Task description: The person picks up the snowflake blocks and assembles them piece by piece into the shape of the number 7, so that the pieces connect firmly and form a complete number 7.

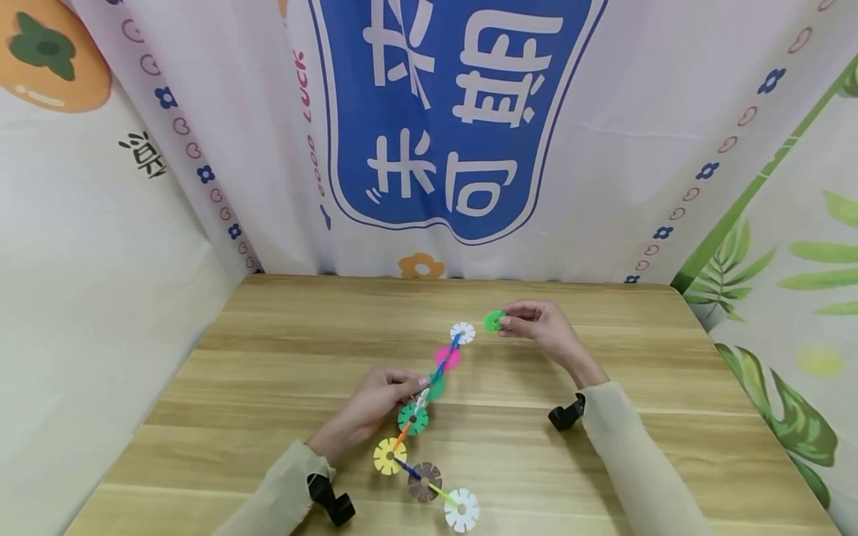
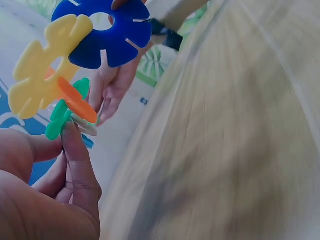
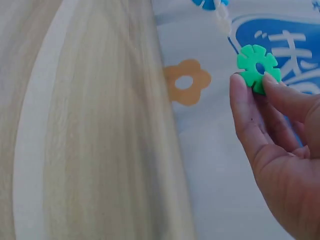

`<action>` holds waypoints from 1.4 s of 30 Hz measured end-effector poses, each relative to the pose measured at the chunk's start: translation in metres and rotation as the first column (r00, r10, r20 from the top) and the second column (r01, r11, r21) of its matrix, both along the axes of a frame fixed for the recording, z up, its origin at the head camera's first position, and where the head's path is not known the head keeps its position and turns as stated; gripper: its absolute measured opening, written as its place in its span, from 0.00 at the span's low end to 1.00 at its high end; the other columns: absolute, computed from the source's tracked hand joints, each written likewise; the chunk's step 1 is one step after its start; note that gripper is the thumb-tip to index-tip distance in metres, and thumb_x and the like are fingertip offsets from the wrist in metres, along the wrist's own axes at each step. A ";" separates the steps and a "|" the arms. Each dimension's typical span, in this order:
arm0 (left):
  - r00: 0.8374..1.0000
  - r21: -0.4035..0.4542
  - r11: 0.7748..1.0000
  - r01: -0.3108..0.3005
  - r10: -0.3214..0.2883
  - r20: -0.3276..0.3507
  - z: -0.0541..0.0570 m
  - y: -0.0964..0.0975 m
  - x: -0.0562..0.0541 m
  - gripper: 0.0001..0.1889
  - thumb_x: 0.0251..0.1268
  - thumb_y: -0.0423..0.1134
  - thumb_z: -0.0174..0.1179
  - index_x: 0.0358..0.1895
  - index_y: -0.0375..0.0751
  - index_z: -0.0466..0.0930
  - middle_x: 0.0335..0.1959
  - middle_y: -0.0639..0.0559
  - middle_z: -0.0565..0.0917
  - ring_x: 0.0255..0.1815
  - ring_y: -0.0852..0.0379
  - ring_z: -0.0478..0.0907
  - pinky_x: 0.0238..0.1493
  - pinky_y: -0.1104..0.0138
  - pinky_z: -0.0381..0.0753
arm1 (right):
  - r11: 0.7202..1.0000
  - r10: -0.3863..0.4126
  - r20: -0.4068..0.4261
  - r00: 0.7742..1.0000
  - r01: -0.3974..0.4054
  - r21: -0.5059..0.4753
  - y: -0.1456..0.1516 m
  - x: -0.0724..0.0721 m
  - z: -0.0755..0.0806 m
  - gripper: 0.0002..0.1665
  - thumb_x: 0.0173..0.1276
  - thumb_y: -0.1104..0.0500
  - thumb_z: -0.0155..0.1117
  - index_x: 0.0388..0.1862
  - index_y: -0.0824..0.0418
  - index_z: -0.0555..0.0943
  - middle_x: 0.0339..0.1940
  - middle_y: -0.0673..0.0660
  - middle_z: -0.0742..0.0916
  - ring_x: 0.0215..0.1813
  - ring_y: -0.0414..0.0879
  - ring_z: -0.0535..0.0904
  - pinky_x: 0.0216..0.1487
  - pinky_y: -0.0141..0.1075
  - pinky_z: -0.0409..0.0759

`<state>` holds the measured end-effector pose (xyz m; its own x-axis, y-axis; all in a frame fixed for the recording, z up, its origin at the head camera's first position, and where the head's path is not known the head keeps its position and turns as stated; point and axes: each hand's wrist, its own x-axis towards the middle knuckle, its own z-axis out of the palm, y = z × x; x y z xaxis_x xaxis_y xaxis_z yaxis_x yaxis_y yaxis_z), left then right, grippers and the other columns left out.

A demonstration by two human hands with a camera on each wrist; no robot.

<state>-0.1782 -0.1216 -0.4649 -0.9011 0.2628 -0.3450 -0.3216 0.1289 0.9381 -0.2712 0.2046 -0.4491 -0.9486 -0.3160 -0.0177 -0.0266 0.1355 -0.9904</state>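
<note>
A chain of slotted snowflake discs hangs over the table. In the head view my left hand [image 1: 372,402] pinches it near its middle, by a teal disc [image 1: 437,387]. Below follow a green disc [image 1: 419,426], a yellow disc [image 1: 382,463], a brown-looking disc [image 1: 432,491] and a white disc [image 1: 471,519]. A pink disc [image 1: 450,363] and another white disc [image 1: 470,330] form the upper part. Edge-on discs link them, including an orange disc [image 2: 77,102]. Between thumb and fingers, my right hand [image 1: 546,331] holds a bright green disc [image 3: 250,60], apart from the chain's upper end.
The wooden table [image 1: 268,350] lies beneath both hands. A printed curtain [image 1: 603,186] hangs along its far edge, with patterned cloth walls at the left and right. Black camera mounts [image 1: 566,413] sit on both wrists.
</note>
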 end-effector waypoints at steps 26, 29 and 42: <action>0.992 -0.003 0.992 0.123 -0.123 -0.021 -0.001 0.004 -0.001 0.13 0.75 0.37 0.63 0.49 0.28 0.89 0.41 0.53 0.88 0.35 0.63 0.79 0.34 0.74 0.80 | 0.979 0.200 -0.004 0.980 -0.200 0.046 0.009 -0.008 -0.008 0.17 0.74 0.61 0.69 0.58 0.68 0.84 0.47 0.56 0.92 0.55 0.68 0.88 0.65 0.62 0.82; 0.989 -0.016 0.990 0.140 -0.140 -0.036 0.000 0.001 -0.003 0.15 0.76 0.37 0.61 0.53 0.26 0.87 0.43 0.52 0.90 0.36 0.63 0.80 0.35 0.74 0.80 | 0.974 0.222 -0.001 0.975 -0.222 0.036 0.012 -0.009 -0.009 0.16 0.73 0.62 0.70 0.56 0.67 0.85 0.46 0.55 0.92 0.52 0.62 0.90 0.64 0.63 0.82; 0.993 -0.008 0.993 0.116 -0.116 -0.031 0.001 0.001 -0.002 0.15 0.74 0.35 0.63 0.54 0.25 0.86 0.38 0.52 0.91 0.29 0.64 0.80 0.31 0.74 0.80 | 0.962 0.262 -0.023 0.965 -0.263 -0.068 0.012 -0.007 -0.010 0.13 0.72 0.66 0.70 0.52 0.70 0.86 0.44 0.57 0.92 0.46 0.56 0.92 0.59 0.63 0.82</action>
<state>-0.1798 -0.1205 -0.4636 -0.8749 0.3640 -0.3194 -0.2750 0.1694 0.9464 -0.2782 0.2168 -0.4586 -0.8322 -0.5539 0.0252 -0.0653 0.0527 -0.9965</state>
